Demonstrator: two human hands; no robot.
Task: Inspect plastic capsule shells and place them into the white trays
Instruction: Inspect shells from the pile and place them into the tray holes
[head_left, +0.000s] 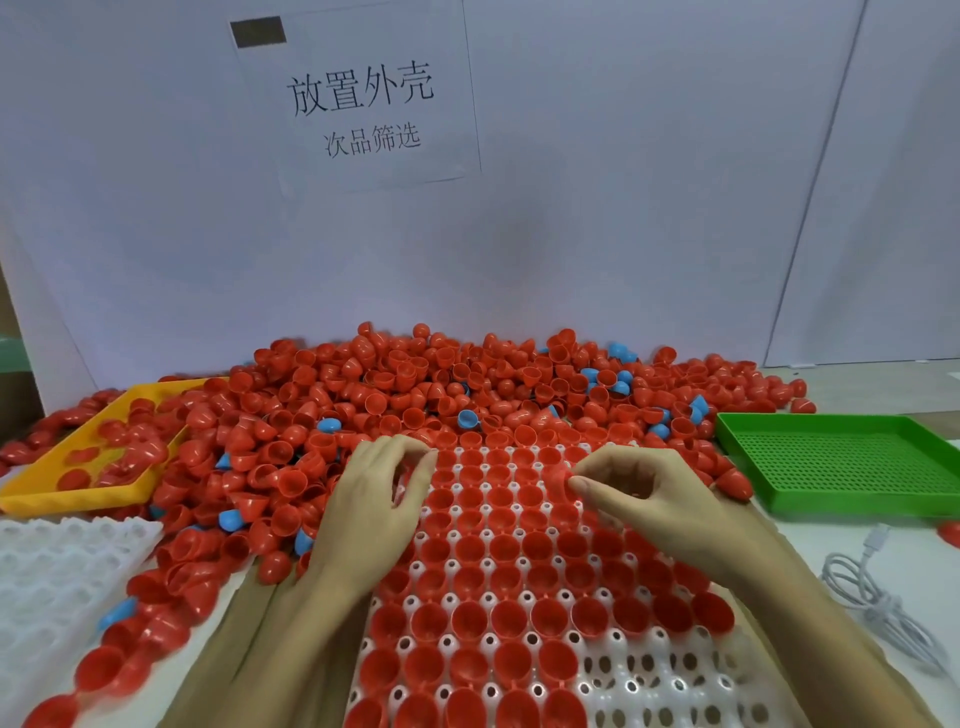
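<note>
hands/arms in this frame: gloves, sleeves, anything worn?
Both bare: left hand and right hand have no gloves, and no rings, watch or bands show. Both forearms are uncovered down to the frame's bottom edge, no sleeve in view. Nails look short and unpainted.

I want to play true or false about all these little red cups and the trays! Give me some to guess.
1. The green perforated plastic tray holds red shells. False: none lie inside it.
2. The yellow plastic tray holds red shells. True.
3. The white moulded tray under the hands is completely full. False: its near right pockets are unfilled.
4. A few blue plastic shells sit among the heap of red plastic capsule shells. True.
5. The right hand pinches a red shell. True.
</note>
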